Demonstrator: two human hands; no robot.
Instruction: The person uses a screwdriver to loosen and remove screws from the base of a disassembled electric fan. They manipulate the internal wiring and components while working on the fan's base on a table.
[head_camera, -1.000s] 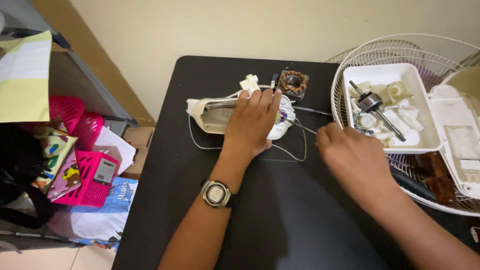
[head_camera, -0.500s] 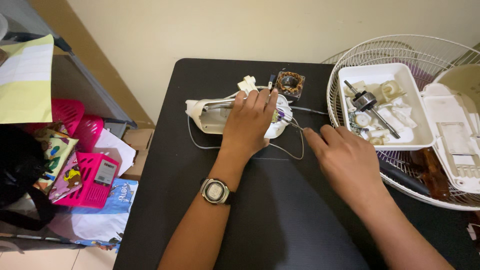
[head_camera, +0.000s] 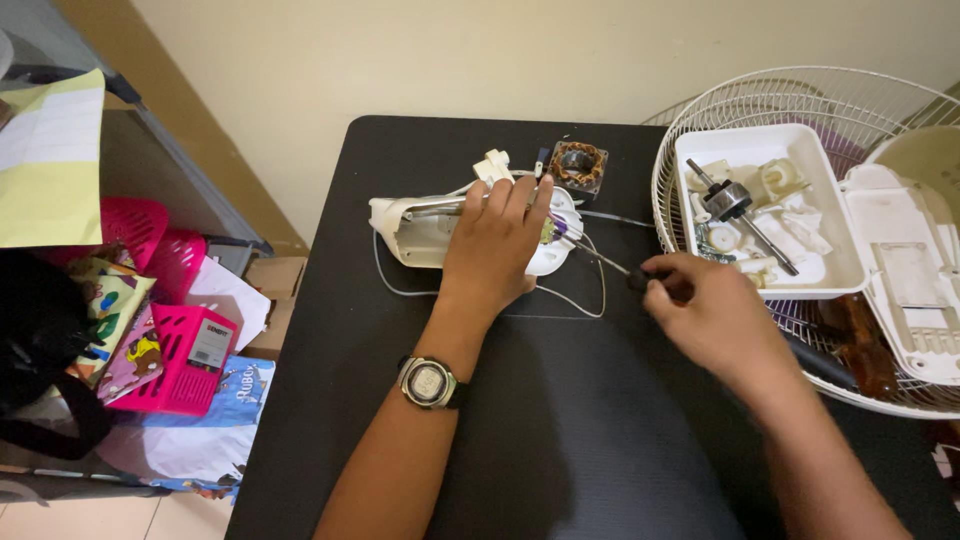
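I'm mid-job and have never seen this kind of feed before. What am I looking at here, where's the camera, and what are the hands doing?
This is one view from a camera worn on the person's head, looking down at a black table. There is no machine, only two bare hands. The left hand, with a wristwatch on its wrist, presses flat on a white plastic housing with wires coming out. The right hand grips a thin screwdriver pointed at that housing. A copper-wound motor part lies behind. To the right, a white tray of small parts rests on a wire fan guard.
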